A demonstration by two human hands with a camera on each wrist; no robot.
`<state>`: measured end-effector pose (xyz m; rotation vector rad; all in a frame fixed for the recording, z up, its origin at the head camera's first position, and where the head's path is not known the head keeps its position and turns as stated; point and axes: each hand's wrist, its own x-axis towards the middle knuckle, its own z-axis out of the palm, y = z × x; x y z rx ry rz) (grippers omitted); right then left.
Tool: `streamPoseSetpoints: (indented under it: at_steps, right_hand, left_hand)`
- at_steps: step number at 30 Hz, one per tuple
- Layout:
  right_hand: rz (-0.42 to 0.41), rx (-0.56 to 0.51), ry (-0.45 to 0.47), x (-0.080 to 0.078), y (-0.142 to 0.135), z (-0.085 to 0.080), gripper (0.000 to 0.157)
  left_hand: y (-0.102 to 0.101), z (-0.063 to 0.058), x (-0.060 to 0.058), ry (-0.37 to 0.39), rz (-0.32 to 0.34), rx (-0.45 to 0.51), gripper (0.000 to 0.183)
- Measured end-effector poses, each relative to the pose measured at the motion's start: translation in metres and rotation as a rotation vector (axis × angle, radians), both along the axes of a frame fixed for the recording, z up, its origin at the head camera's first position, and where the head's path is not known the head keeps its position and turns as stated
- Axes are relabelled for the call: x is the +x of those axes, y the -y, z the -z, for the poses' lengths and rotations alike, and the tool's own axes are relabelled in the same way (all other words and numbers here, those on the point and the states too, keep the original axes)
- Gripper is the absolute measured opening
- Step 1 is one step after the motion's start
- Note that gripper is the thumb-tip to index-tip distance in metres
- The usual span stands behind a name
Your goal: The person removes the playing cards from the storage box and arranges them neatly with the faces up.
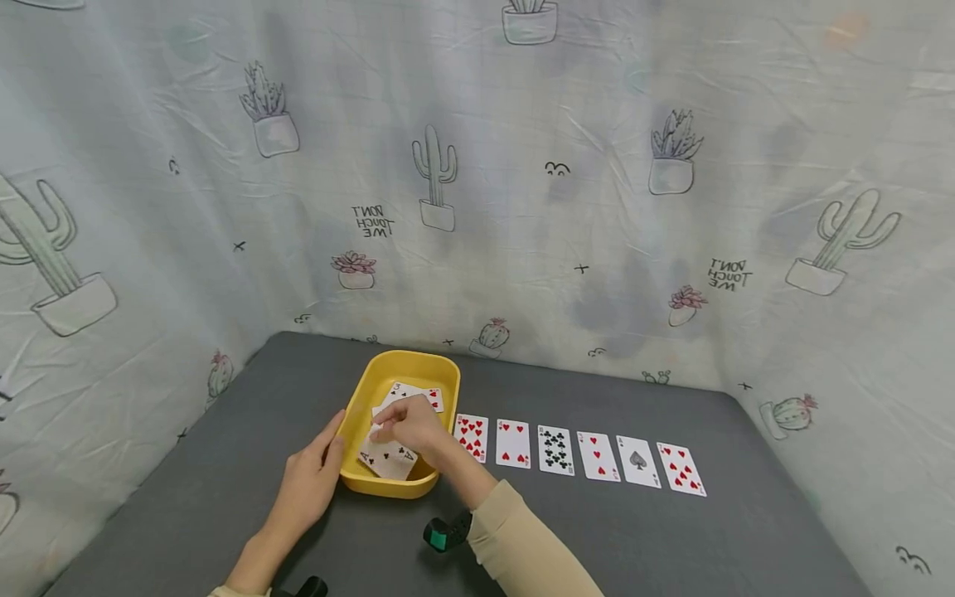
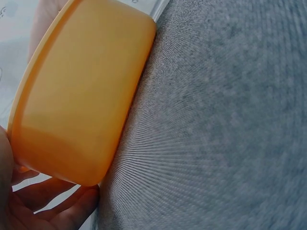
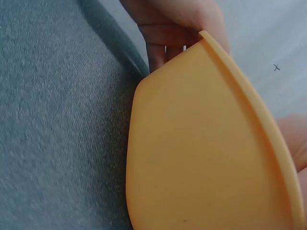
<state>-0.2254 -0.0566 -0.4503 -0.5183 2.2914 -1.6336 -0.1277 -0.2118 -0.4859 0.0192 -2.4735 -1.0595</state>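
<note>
A yellow plastic tray stands on the dark cloth with several loose playing cards inside. My left hand grips its left wall; the left wrist view has the fingers along the outside. My right hand reaches over the right rim into the tray. Its fingers are curled, and the fingertips seem to pinch the top of a playing card, though they partly hide it. Farther back in the tray lie other cards. In the right wrist view only part of the right hand shows behind the rim.
Right of the tray, several face-up cards form a row, from the ten of hearts beside the tray, past the ace of spades, to a red card at the far end. A cactus-print curtain surrounds the table.
</note>
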Motion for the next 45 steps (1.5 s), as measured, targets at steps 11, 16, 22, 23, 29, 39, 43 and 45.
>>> streamPoseSetpoints:
  at_steps: [11,16,22,23,29,39,43,45]
  right_hand:
    - [0.212,-0.364,0.018,0.02,-0.032,-0.042,0.018]
    - [0.308,-0.429,0.074,0.034,-0.062,-0.062,0.023]
    - [0.384,-0.485,0.125,0.048,-0.103,-0.063,0.021]
    - [0.403,-0.48,0.122,0.05,-0.109,-0.062,0.02]
    - [0.492,-0.427,0.112,0.058,-0.135,-0.042,0.02]
    - [0.413,-0.241,0.18,0.061,-0.144,0.012,0.02]
    - [0.485,-0.099,0.098,0.062,-0.14,0.024,0.016]
    - [0.522,-0.034,0.055,0.062,-0.137,0.027,0.016]
  left_hand:
    - [0.0,0.0,-0.003,0.036,0.018,0.018,0.044]
    - [0.002,0.001,-0.001,0.042,0.02,0.012,0.045]
    - [0.001,-0.001,0.001,0.05,0.029,0.02,0.045]
    - [0.001,-0.001,0.001,0.051,0.027,0.022,0.045]
    - [0.0,0.001,0.0,0.055,0.023,0.024,0.045]
    - [-0.001,0.0,0.0,0.054,0.027,0.021,0.046]
    - [-0.001,-0.002,0.001,0.063,0.028,0.024,0.046]
    - [-0.002,-0.003,0.002,0.067,0.025,0.024,0.046]
